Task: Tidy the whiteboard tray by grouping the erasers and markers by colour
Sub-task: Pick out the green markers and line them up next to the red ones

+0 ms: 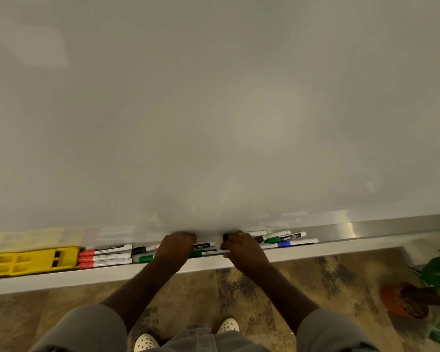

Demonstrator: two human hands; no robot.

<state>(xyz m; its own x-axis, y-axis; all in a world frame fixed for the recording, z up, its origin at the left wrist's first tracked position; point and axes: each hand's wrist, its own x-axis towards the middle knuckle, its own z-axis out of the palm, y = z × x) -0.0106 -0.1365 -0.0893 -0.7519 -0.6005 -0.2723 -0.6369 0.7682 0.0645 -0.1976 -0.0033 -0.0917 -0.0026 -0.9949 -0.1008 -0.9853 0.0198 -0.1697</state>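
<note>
The whiteboard tray (341, 243) runs across the view under the whiteboard. At its left lie yellow erasers (33, 261), then three red-capped markers (104, 257) side by side. My left hand (175, 247) rests in the tray over black and green markers (144, 258). My right hand (241, 247) is closed around a black-capped marker (226, 237). Between my hands lie a black marker (205, 245) and a green one (206, 253). Right of my right hand lies a mixed pile: black, green (273, 240) and blue (297, 242) markers.
A potted plant (417, 295) stands on the floor at the right. The tray's front edge (61, 278) projects toward me above the patterned floor. My feet (186, 334) are right below the tray.
</note>
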